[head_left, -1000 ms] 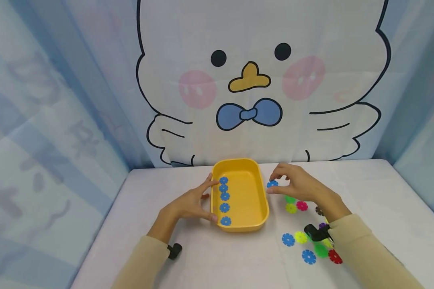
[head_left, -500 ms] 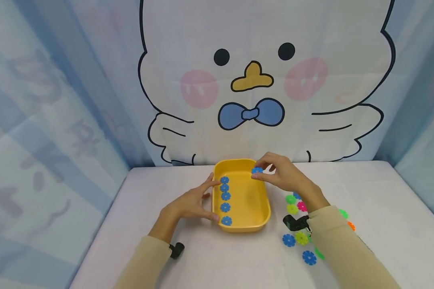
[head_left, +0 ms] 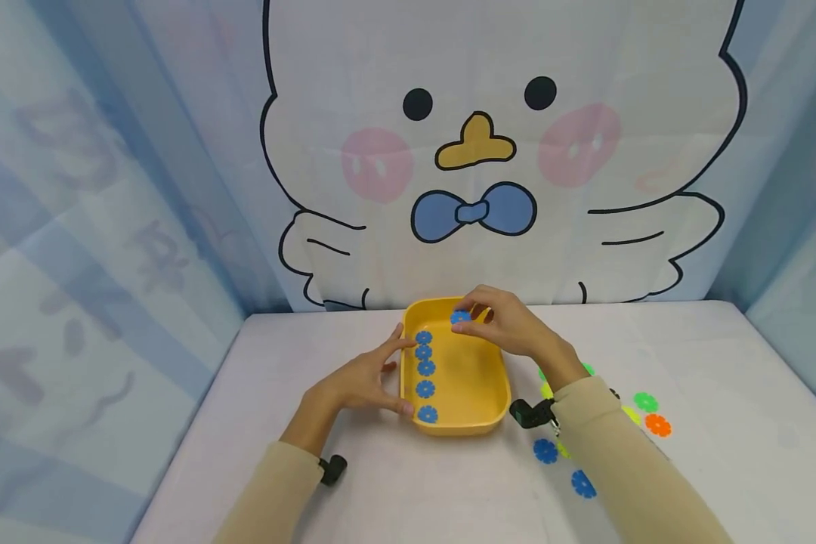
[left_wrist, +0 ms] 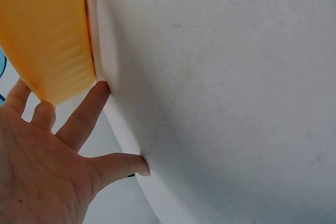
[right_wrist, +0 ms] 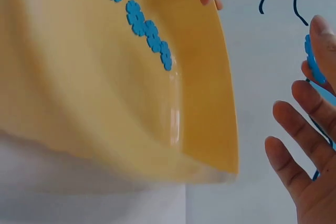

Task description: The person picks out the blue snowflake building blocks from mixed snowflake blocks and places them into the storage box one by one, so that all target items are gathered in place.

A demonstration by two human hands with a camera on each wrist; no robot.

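In the head view we find the backdrop (head_left: 659,53), printed with a cartoon figure, behind the white table (head_left: 231,446); the yellow tray (head_left: 462,378) rests on the table near its far edge. We see beige sleeves (head_left: 272,491) reaching in from the near side; the hands are well apart. The left hand (head_left: 357,384) is at the tray's left side, fingers spread, with two fingertips at the rim; the left wrist view alone shows us its palm and the tray's outer wall beside the fingers. The right hand (head_left: 506,325) is over the tray's far right part and pinches the held disc (head_left: 459,318), blue, between thumb and finger; the right wrist view adds that its other three fingers are spread apart and that the disc is seen nearly edge-on, against the backdrop. We note black wrist cameras (head_left: 333,470) at the cuffs; inside the tray, along the left wall, the head view gives us the full row of five blue discs (head_left: 425,368). Only the head view shows us the loose discs to the right of the tray: green (head_left: 646,402), orange (head_left: 658,425), two blue and some yellow; the right sleeve partly covers this group.
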